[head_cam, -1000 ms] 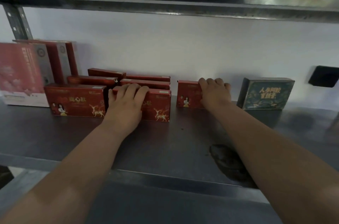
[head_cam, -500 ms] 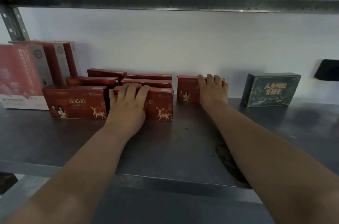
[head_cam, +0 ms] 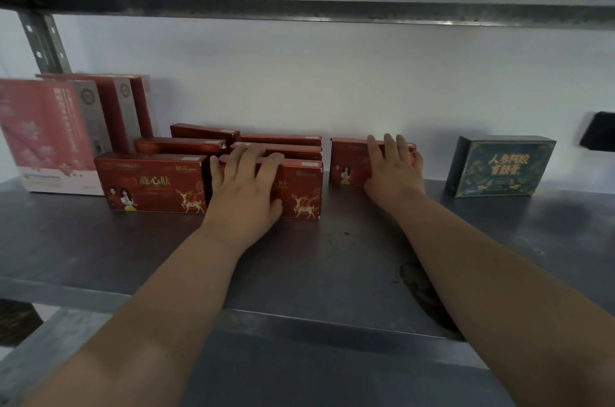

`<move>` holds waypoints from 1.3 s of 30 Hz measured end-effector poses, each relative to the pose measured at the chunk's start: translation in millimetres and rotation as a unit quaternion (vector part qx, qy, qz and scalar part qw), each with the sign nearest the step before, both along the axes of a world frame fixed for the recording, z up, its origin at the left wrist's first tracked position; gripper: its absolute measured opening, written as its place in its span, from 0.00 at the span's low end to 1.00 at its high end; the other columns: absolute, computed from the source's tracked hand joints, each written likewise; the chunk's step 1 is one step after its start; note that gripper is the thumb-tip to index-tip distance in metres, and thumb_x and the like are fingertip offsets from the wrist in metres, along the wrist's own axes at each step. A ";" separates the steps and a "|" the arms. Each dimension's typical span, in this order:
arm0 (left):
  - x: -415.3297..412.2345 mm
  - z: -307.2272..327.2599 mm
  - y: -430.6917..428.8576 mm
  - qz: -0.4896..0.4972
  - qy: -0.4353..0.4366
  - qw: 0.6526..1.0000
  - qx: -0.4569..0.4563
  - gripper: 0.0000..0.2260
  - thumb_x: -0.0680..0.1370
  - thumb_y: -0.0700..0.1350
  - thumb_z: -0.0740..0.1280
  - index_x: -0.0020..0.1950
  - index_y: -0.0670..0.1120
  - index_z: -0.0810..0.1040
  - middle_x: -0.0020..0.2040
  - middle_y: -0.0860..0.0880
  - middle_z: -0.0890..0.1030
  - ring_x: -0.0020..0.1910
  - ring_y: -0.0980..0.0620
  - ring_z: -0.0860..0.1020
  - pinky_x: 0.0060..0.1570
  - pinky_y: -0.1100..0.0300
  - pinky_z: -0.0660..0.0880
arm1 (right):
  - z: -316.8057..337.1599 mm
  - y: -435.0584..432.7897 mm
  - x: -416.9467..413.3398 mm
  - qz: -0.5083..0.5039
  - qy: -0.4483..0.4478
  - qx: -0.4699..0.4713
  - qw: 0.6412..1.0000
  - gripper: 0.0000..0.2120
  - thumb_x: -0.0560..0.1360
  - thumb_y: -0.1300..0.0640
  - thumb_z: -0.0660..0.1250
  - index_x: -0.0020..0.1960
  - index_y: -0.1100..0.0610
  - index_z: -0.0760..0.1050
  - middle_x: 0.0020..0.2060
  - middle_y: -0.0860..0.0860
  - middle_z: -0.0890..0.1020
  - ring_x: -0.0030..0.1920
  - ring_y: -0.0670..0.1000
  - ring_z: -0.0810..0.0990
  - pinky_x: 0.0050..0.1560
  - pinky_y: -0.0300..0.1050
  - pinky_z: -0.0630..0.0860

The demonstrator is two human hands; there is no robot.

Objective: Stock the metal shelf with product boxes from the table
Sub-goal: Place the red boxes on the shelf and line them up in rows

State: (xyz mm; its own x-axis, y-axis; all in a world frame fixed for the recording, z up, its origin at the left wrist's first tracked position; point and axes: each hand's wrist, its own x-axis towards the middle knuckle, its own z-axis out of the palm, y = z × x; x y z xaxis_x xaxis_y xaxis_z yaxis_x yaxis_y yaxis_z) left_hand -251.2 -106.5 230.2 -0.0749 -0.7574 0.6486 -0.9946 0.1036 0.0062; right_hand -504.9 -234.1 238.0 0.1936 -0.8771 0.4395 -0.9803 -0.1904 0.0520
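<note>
Stocking looks well advanced: red boxes (head_cam: 151, 183) line the metal shelf (head_cam: 349, 256), left hand (head_cam: 244, 188) and right hand (head_cam: 392, 170) each draped, fingers spread, over another.

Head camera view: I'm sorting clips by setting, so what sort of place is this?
Probably a shop or stockroom: a bare metal shelf with a slotted upright, carrying rows of identical red product boxes beside a dark green gift box.
</note>
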 end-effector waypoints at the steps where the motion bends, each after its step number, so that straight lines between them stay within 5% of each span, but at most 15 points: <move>1: -1.4 0.2 2.0 -0.013 -0.001 1.000 -0.016 0.31 0.72 0.51 0.71 0.73 0.47 0.68 0.70 0.41 0.67 0.73 0.38 0.62 0.73 0.30 0.53 | 0.8 4.0 -1.5 0.014 -0.003 -0.001 1.000 0.39 0.76 0.48 0.65 0.81 0.52 0.50 0.79 0.59 0.55 0.80 0.62 0.49 0.76 0.64 0.53; 5: -13.7 3.6 16.1 -0.129 0.008 0.988 -0.088 0.12 0.74 0.47 0.68 0.55 0.44 0.74 0.53 0.46 0.74 0.54 0.46 0.71 0.54 0.48 0.73 | 2.1 25.7 -12.2 0.078 -0.006 -0.007 0.997 0.30 0.77 0.47 0.65 0.76 0.52 0.64 0.73 0.56 0.67 0.74 0.59 0.64 0.73 0.59 0.62; 9: -27.7 0.7 26.1 -0.255 -0.011 0.958 0.134 0.03 0.78 0.50 0.65 0.50 0.52 0.75 0.49 0.55 0.73 0.48 0.56 0.72 0.47 0.53 0.75 | -8.8 55.6 -20.1 0.090 -0.016 0.126 0.988 0.21 0.79 0.48 0.62 0.71 0.50 0.72 0.65 0.55 0.74 0.66 0.58 0.73 0.66 0.52 0.72; 14: -45.7 -4.5 40.4 -0.283 0.010 0.921 0.266 0.15 0.80 0.56 0.64 0.66 0.56 0.75 0.62 0.54 0.73 0.61 0.56 0.71 0.63 0.54 0.70 | -17.3 114.6 -30.4 0.092 -0.062 0.200 0.974 0.20 0.84 0.49 0.56 0.74 0.52 0.69 0.71 0.55 0.74 0.68 0.57 0.73 0.66 0.47 0.68; 19: -68.8 -9.6 69.8 -0.201 -0.067 0.911 0.354 0.29 0.82 0.64 0.51 0.81 0.54 0.54 0.82 0.49 0.53 0.80 0.47 0.51 0.77 0.45 0.51 | -20.9 190.0 -48.1 0.068 -0.051 0.197 0.977 0.25 0.84 0.40 0.53 0.79 0.46 0.63 0.78 0.49 0.66 0.76 0.54 0.64 0.75 0.52 0.63; 25: -96.7 -28.9 126.8 -0.205 -0.170 0.915 0.303 0.34 0.82 0.64 0.46 0.82 0.49 0.40 0.82 0.46 0.41 0.80 0.46 0.40 0.78 0.45 0.43 | -52.8 298.0 -70.2 0.038 0.002 0.126 0.991 0.35 0.80 0.33 0.44 0.83 0.46 0.46 0.82 0.48 0.50 0.82 0.51 0.46 0.79 0.50 0.43; 28: -111.3 -47.7 169.0 -0.242 -0.198 0.912 0.266 0.34 0.82 0.63 0.50 0.81 0.51 0.37 0.81 0.48 0.36 0.79 0.47 0.33 0.77 0.43 0.37 | -86.6 351.7 -82.0 0.011 -0.020 0.144 0.989 0.32 0.81 0.38 0.55 0.82 0.44 0.53 0.82 0.48 0.50 0.82 0.53 0.43 0.79 0.58 0.43; 31: -128.7 -87.1 211.1 -0.301 -0.179 0.901 0.256 0.31 0.79 0.60 0.52 0.82 0.52 0.52 0.81 0.50 0.55 0.81 0.45 0.49 0.77 0.43 0.49 | -128.4 414.5 -93.8 -0.006 -0.047 0.192 0.980 0.26 0.80 0.42 0.60 0.76 0.46 0.65 0.75 0.50 0.69 0.76 0.55 0.65 0.74 0.55 0.64; 34: -157.7 -136.3 249.8 -0.370 -0.136 0.871 0.292 0.25 0.75 0.57 0.56 0.68 0.47 0.75 0.60 0.47 0.79 0.60 0.43 0.77 0.59 0.48 0.75 | -167.5 483.7 -108.7 -0.059 -0.086 0.234 0.967 0.17 0.79 0.46 0.59 0.65 0.49 0.75 0.56 0.49 0.80 0.58 0.53 0.78 0.53 0.48 0.75; 36: -182.4 -168.0 281.6 -0.398 -0.131 0.846 0.330 0.20 0.74 0.54 0.58 0.61 0.48 0.78 0.52 0.50 0.80 0.51 0.46 0.79 0.47 0.52 0.78 | -193.2 531.5 -118.4 -0.108 -0.104 0.281 0.948 0.15 0.80 0.47 0.58 0.63 0.51 0.75 0.53 0.50 0.80 0.56 0.54 0.77 0.51 0.49 0.75; 39: -218.7 -210.7 334.6 -0.435 -0.169 0.797 0.384 0.21 0.73 0.55 0.57 0.61 0.49 0.78 0.51 0.50 0.79 0.50 0.45 0.79 0.43 0.52 0.78 | -234.8 606.2 -135.1 -0.175 -0.160 0.331 0.913 0.16 0.81 0.46 0.57 0.65 0.51 0.73 0.57 0.50 0.79 0.59 0.55 0.76 0.53 0.50 0.76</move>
State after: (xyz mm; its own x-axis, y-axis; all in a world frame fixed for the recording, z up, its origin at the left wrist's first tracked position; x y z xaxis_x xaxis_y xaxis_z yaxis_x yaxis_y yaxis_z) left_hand -469.9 228.1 19.5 -0.8600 -0.4879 -0.1495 -0.5072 0.8494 0.1459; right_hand -640.1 372.2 3.2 -0.1951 -0.9547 -0.2248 -0.9320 0.2518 -0.2608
